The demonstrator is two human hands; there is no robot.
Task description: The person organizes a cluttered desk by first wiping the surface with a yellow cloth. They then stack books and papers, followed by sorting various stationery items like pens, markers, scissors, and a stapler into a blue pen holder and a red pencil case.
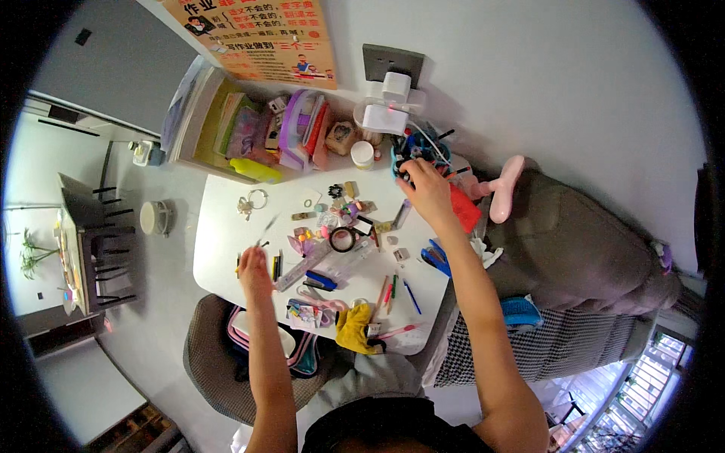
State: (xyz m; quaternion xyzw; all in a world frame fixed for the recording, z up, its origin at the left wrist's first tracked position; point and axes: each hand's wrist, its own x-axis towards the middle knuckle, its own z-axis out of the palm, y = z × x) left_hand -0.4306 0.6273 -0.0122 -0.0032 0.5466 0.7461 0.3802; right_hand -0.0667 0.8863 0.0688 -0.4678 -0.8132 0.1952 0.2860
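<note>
My right hand (423, 189) reaches over the blue pen holder (442, 152), which is crowded with pens and markers. Its fingertips are at the dark pens; whether they grip one is hard to tell. At the left of the white table (224, 218), my left hand (256, 274) has its fingers closed around a thin dark stick-like item (264, 244), blurred at its upper end. Several pencils (277, 265) lie just right of that hand. A clear ruler (303, 266) and a blue-and-black stapler (320, 280) are farther right.
A black-rimmed tape roll (342, 239), small trinkets (350, 210), a second blue stapler (435, 257), loose coloured pencils (391, 291) and a yellow cloth item (354, 329) are spread over the tabletop. Behind stand a storage box (212, 133), a white jar (362, 155) and plugged-in chargers (386, 118).
</note>
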